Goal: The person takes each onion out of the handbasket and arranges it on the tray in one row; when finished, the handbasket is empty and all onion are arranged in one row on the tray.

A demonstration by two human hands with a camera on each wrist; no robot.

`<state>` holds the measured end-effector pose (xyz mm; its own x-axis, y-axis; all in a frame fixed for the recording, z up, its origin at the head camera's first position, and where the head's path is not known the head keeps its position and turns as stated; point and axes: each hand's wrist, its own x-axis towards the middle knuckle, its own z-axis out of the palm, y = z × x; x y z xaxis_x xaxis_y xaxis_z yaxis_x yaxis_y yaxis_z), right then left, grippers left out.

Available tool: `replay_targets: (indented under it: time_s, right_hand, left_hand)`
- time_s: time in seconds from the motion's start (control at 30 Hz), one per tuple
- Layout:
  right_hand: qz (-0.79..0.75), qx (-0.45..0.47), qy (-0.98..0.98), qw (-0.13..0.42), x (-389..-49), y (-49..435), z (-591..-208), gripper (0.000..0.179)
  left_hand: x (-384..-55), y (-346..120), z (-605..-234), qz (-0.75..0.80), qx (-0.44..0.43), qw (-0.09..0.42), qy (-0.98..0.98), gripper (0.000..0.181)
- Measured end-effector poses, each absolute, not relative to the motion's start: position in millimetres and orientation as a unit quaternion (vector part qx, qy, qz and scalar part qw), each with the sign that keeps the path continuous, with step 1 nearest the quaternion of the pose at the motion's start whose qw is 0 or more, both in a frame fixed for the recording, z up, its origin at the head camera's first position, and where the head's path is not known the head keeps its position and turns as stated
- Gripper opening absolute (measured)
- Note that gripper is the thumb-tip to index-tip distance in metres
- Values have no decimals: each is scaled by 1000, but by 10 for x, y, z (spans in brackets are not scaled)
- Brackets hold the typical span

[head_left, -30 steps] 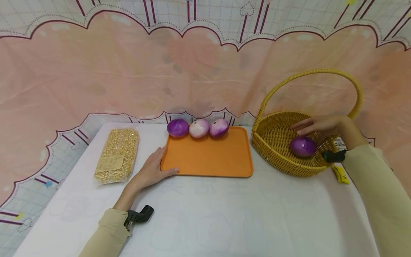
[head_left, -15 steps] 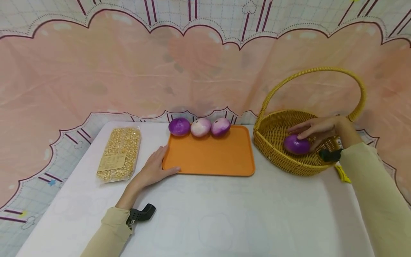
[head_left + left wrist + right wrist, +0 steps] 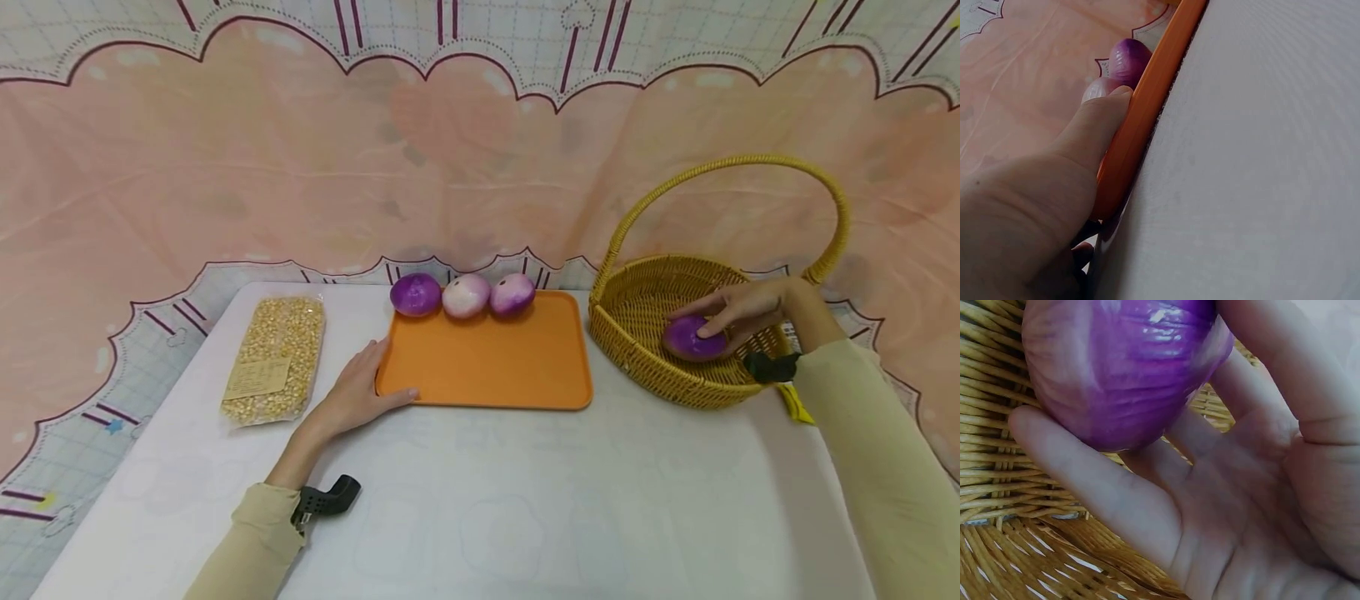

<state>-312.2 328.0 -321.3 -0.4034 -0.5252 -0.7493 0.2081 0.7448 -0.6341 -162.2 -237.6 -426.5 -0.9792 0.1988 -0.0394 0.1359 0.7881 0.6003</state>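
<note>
In the yellow wicker basket (image 3: 645,367), my right hand (image 3: 753,307) grips a glossy purple onion (image 3: 690,342), thumb on its upper side and fingers around it. The right wrist view shows this onion (image 3: 1129,369) close up against the woven wall. My left hand (image 3: 358,392) rests at the near left corner of the orange tray (image 3: 487,367), fingers along its left side and thumb (image 3: 1094,122) over the front rim. Along the tray's back edge sit three onions in a row: a dark purple one (image 3: 416,296), a whitish one (image 3: 466,297) and a white-and-purple one (image 3: 512,296).
A clear bag of corn kernels (image 3: 276,358) with a paper label lies left of the tray. The basket's tall handle (image 3: 738,161) arches over it. A yellow packet (image 3: 795,404) shows partly behind the right sleeve. Patterned cloth (image 3: 300,167) hangs behind the white table (image 3: 480,500).
My right hand has come down onto the onion in the basket and taken hold of it; the onion has shifted slightly left. My left hand stays at the tray's corner.
</note>
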Motion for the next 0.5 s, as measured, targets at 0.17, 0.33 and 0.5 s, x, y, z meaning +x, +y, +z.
replay_targets:
  time_s: [0.17,0.33,0.5]
  right_hand:
    - [-341,-95,772,528,-3125,3283,-3219,74]
    - [-331,-100,776,527,-3125,3282,-3222,73]
    - [-331,-103,777,525,-3115,3279,-3217,74]
  left_hand:
    - [-1614,-2373,-4263,315,89,48,944,104]
    - [-1609,-2363,-4269,316,89,47,943,104]
    - [-1609,-2362,-4276,315,88,47,944,103]
